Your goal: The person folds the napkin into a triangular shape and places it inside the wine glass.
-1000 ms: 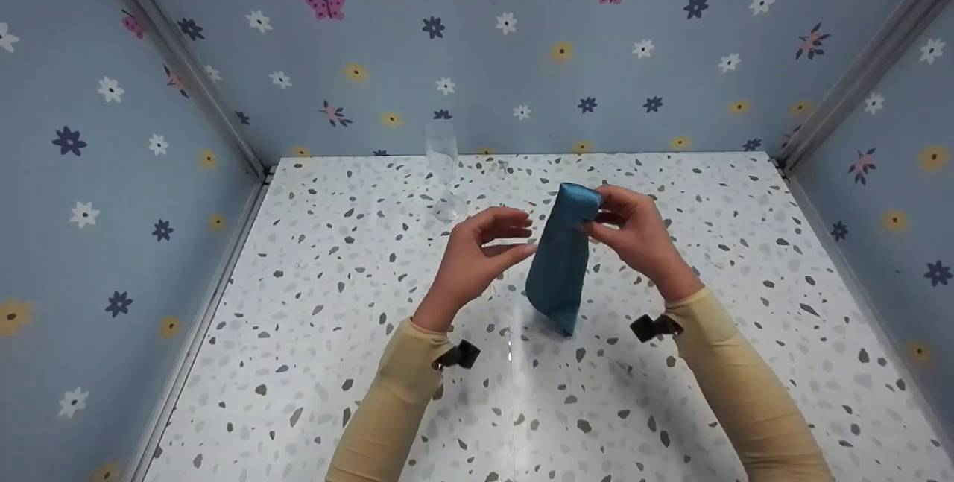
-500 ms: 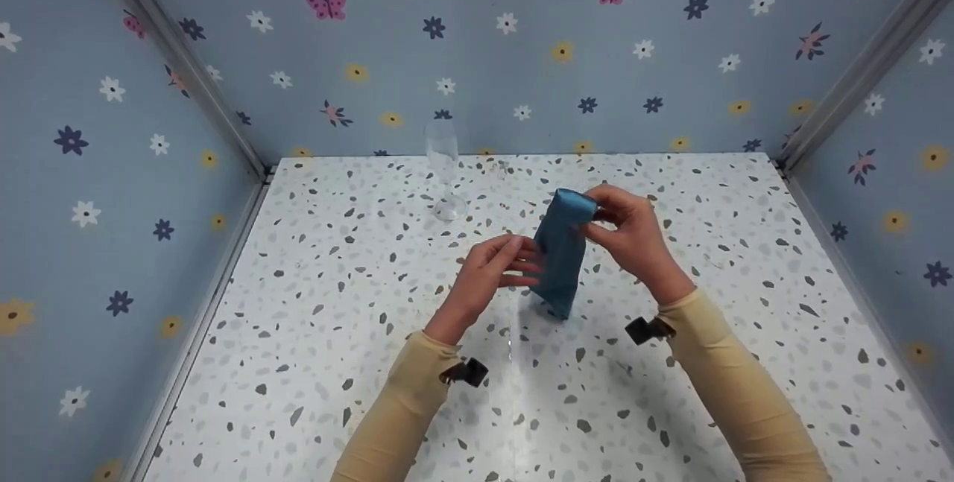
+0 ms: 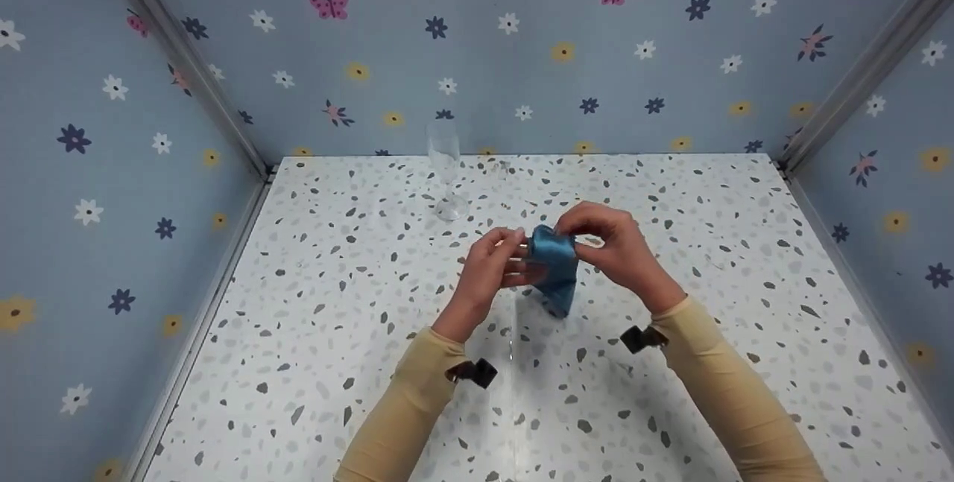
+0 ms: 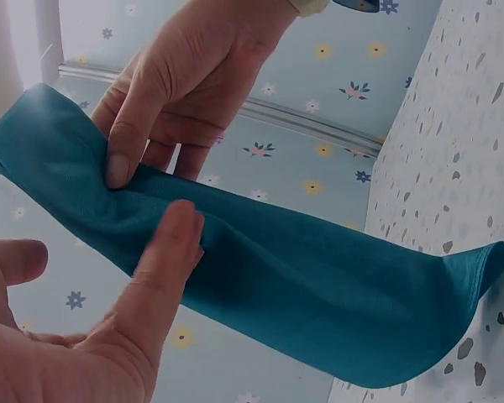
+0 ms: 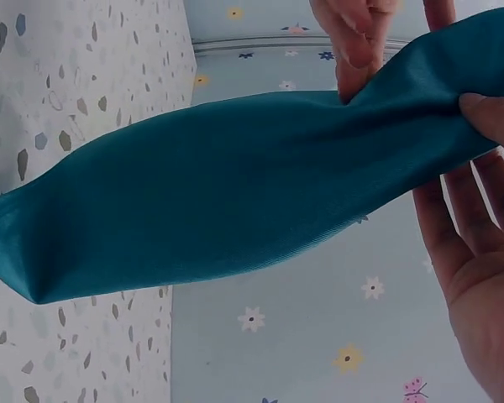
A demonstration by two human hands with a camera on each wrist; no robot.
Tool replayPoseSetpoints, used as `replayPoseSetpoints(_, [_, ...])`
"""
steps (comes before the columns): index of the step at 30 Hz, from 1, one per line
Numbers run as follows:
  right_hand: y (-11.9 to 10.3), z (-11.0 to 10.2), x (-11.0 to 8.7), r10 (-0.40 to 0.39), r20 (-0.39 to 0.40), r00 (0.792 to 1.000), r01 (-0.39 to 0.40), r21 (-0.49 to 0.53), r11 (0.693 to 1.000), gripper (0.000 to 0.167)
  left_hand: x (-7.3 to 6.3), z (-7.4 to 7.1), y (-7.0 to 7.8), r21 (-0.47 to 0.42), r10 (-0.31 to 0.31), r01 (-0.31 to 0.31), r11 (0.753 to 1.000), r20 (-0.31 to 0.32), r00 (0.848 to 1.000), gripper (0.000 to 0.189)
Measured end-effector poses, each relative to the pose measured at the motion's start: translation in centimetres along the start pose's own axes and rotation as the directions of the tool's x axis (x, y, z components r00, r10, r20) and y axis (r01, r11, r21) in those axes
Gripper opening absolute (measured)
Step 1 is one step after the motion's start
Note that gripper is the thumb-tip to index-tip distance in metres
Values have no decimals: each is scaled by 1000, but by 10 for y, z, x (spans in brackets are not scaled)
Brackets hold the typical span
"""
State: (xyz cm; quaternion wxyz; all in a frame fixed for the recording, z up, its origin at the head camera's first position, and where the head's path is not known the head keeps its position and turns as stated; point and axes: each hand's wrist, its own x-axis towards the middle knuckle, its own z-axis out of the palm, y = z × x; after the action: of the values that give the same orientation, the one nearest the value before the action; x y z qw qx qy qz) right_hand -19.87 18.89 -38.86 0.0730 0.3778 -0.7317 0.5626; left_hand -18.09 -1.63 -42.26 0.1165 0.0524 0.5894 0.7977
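A folded teal cloth with a satin sheen hangs above the middle of the table. My right hand pinches its upper part; in the right wrist view the thumb presses on the near face with the other fingers behind. On the other side is my left hand, its fingers extended at the cloth's left edge. In the left wrist view the left index finger reaches across the cloth's face, and it looks to be touching. The cloth's lower end comes close to the tabletop; contact is unclear.
Behind the left hand a clear champagne flute stands upright near the table's back edge. The speckled table is enclosed by flower-patterned walls at the back and both sides.
My right hand has moved left and down, bringing the cloth's top lower and closer to my left hand. My left hand has come in from the left to the cloth.
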Motion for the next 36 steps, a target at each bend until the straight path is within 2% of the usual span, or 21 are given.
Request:
replayPoseSetpoints(4, [1, 1, -3, -20, 54, 998, 19, 15, 1000, 18, 2, 4, -1, 37, -20, 21, 999, -28, 999, 30])
replayPoseSetpoints(7, [1, 1, -4, -22, 73, 997, 20, 23, 1000, 15, 4, 5, -2, 55, -23, 24, 998, -21, 1000, 33])
replayPoseSetpoints(12, [2, 0, -7, -17, 88, 996, 16, 17, 1000, 15, 5, 6, -3, 36, -16, 16, 999, 2, 1000, 39])
replayPoseSetpoints(19, [2, 0, -12, 0, 112, 994, 2, -15, 1000, 16, 6, 5, -6, 94, -7, 6, 996, 5, 1000, 42])
replayPoseSetpoints(25, [2, -1, -19, 73, 112, 991, -72, -10, 997, 20, 6, 3, -10, 112, 17, -17, 994, -6, 1000, 45])
replayPoseSetpoints(32, [1, -3, -25, 194, 91, 977, -197, 25, 980, 24, 7, -2, -18, 141, 100, -96, 985, -25, 995, 43])
replayPoseSetpoints(36, [13, -6, -32, 258, 63, 964, -262, 76, 962, 25, -1, 0, -6, 147, 122, -117, 982, -23, 992, 44])
